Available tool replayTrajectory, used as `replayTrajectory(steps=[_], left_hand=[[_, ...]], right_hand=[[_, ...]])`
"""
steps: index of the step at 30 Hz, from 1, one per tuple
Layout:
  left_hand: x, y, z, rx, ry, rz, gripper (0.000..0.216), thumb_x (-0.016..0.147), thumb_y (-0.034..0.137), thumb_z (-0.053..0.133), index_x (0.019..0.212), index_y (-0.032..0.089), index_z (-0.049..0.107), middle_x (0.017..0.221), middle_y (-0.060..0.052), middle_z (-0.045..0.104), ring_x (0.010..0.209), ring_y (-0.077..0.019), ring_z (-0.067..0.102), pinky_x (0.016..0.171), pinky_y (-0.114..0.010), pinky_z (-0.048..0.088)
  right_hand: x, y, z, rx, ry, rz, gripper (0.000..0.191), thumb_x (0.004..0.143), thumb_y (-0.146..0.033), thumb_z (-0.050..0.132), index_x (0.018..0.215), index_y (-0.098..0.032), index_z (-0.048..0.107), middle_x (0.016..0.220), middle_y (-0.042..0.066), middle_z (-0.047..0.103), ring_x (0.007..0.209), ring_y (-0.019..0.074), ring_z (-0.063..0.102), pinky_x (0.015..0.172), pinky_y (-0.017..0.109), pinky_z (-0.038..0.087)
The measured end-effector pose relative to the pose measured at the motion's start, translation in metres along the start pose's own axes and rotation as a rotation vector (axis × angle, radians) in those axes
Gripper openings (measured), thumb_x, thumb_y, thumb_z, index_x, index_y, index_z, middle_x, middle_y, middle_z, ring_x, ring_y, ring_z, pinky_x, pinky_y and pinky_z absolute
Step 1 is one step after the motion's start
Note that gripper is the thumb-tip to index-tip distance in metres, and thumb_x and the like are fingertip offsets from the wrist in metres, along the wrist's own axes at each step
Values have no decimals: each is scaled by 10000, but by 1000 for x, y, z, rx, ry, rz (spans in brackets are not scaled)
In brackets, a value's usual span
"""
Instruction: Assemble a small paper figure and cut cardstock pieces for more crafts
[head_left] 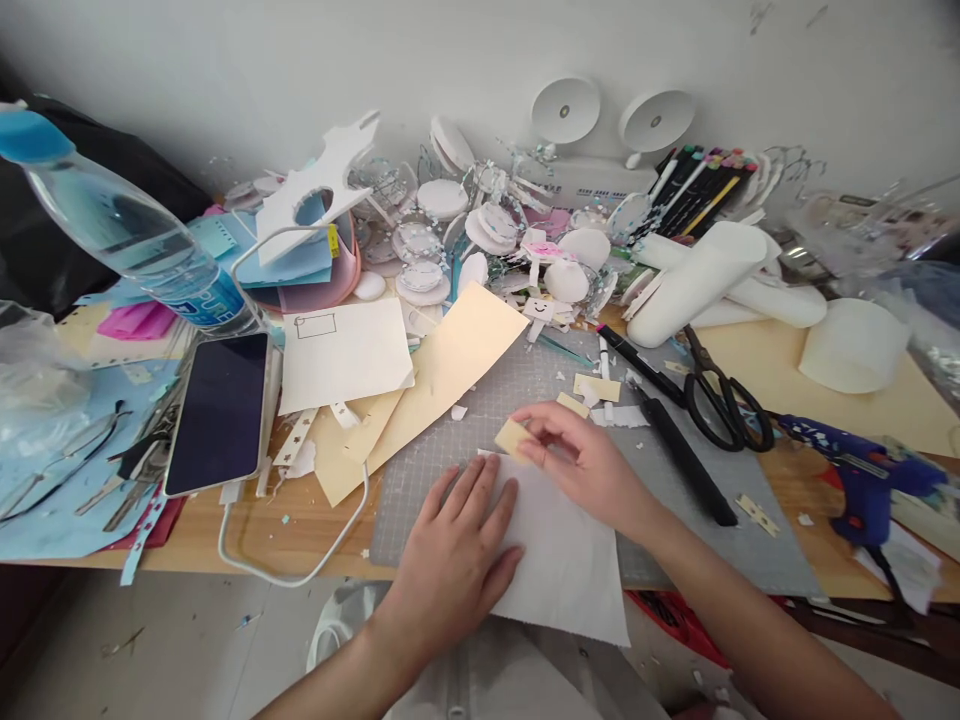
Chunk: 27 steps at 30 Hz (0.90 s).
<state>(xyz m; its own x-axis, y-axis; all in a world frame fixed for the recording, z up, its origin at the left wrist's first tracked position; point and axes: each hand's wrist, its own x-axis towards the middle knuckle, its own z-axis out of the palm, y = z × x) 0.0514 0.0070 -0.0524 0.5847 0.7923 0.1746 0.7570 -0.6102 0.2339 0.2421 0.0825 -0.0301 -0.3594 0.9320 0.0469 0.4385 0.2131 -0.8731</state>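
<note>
A white sheet of paper (566,560) lies on the grey cutting mat (420,480), its lower part reaching past the table's front edge. My left hand (461,550) rests flat on the sheet's left side, fingers stretched out. Between the thumb and fingers of my right hand (581,460) is a small cream piece of card (512,438), held over the top of the sheet. Just behind that hand, two similar cream card pieces (597,387) lie on the mat among white paper scraps.
On the right are a black pen-like cutter (686,460), scissors (724,400) and a blue glue gun (862,470). To the left lie a phone (219,410), its white cable (300,580) and a water bottle (135,230). White paper discs (495,228) crowd the back.
</note>
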Motion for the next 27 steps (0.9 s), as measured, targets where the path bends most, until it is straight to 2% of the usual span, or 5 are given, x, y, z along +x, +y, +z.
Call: replayTrajectory(steps=[4, 8, 13, 20, 27], left_hand=[[-1, -4, -3, -20, 6, 16, 472, 977, 383, 451, 1386, 154, 505, 1448, -126, 525, 1380, -297, 428, 1101, -471, 338], [-8, -13, -8, -22, 40, 13, 415, 979, 338, 459, 1341, 160, 555, 1448, -108, 532, 1347, -277, 461, 1099, -463, 301], [-11, -17, -6, -65, 80, -16, 390, 957, 314, 500, 1298, 154, 600, 1421, -97, 563, 1295, -286, 503, 1090, -465, 296], [-8, -13, 2, -112, 167, -57, 370, 902, 266, 585, 1244, 138, 642, 1361, -107, 616, 1242, -300, 541, 1085, -471, 312], [-6, -15, 1, -136, 189, -75, 346, 878, 260, 601, 1192, 139, 678, 1292, -104, 667, 1200, -289, 558, 1095, -463, 299]], right_hand=[[-12, 10, 14, 90, -111, 6, 175, 961, -220, 502, 1102, -242, 603, 919, 15, 657, 854, 148, 621, 766, 276, 511], [-12, 15, 21, 17, -50, -73, 177, 956, -175, 506, 1072, -222, 631, 880, 19, 627, 798, 139, 589, 712, 271, 495], [-12, 18, 22, 56, -14, -117, 197, 950, -134, 511, 1070, -210, 647, 941, 36, 595, 815, 115, 596, 676, 229, 509], [-9, 9, 24, 39, 59, 42, 82, 888, -155, 629, 850, -226, 648, 737, -33, 620, 660, 89, 555, 588, 202, 452], [-8, 5, 22, 75, 82, 128, 92, 874, -162, 636, 818, -235, 636, 703, -47, 635, 637, 92, 575, 572, 207, 458]])
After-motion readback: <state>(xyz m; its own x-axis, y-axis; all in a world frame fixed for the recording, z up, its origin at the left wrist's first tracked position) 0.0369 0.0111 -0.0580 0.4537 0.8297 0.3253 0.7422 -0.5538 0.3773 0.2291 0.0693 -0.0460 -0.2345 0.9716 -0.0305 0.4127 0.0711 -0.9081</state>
